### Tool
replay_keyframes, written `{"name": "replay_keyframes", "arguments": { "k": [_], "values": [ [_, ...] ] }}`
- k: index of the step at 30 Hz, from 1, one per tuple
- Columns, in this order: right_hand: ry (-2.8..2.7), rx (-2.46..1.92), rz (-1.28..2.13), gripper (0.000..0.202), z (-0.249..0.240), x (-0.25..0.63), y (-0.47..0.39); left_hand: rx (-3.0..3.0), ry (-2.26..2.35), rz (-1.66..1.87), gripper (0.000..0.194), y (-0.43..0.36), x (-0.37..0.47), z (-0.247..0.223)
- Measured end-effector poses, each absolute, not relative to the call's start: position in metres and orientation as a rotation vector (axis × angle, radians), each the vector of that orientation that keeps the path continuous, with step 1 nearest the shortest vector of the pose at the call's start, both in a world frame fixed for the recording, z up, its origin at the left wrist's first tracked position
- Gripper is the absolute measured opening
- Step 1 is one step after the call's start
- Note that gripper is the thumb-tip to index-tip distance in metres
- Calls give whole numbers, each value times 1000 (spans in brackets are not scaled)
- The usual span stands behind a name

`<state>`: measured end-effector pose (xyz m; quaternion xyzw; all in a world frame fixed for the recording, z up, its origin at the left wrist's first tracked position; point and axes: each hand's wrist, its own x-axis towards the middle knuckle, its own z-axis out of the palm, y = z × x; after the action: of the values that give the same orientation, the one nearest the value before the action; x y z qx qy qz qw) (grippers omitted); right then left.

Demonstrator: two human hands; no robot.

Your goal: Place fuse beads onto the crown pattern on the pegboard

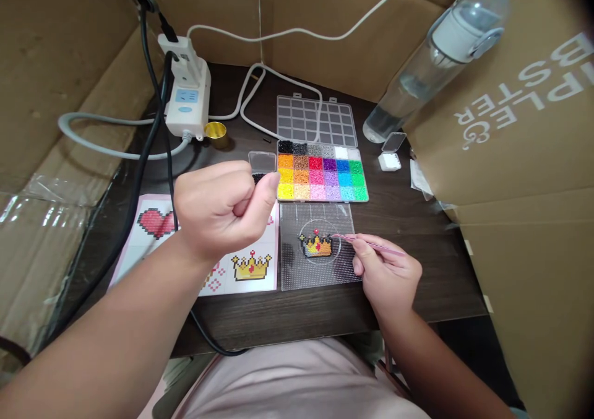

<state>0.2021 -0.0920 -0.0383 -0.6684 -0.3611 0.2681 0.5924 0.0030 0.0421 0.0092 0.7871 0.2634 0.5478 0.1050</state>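
Observation:
My right hand (387, 273) grips pink tweezers (378, 244), their tips at the right side of a crown made of small fuse beads (317, 244). That crown is yellow and orange with a dark outline and red spots, and it sits on a clear pegboard (297, 276) inside a circular outline. My left hand (220, 205) is raised in a fist above the pattern sheet (260, 236), with nothing showing in its fingers. Printed on the sheet are a red heart (156, 223) and a yellow crown (251, 266); my left hand and forearm hide part of it.
Behind the pegboard lies an open bead case (322, 171) with many coloured compartments. A small lidded box of dark beads (260, 162) is partly hidden by my left hand. Around stand a gold cup (216, 135), a power strip (188, 103) with cables, a white box (389, 162) and a water bottle (417, 85).

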Motion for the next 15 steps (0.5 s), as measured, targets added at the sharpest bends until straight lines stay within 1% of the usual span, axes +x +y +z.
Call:
{"name": "replay_keyframes", "arguments": {
  "k": [6, 15],
  "values": [
    [-829, -1547, 633, 8, -38, 201, -92, 2337, 684, 1677, 51, 46, 2, 8],
    [-845, -1527, 663, 7, -40, 202, -91, 2329, 724, 1629, 50, 45, 1, 7]
  ]
}}
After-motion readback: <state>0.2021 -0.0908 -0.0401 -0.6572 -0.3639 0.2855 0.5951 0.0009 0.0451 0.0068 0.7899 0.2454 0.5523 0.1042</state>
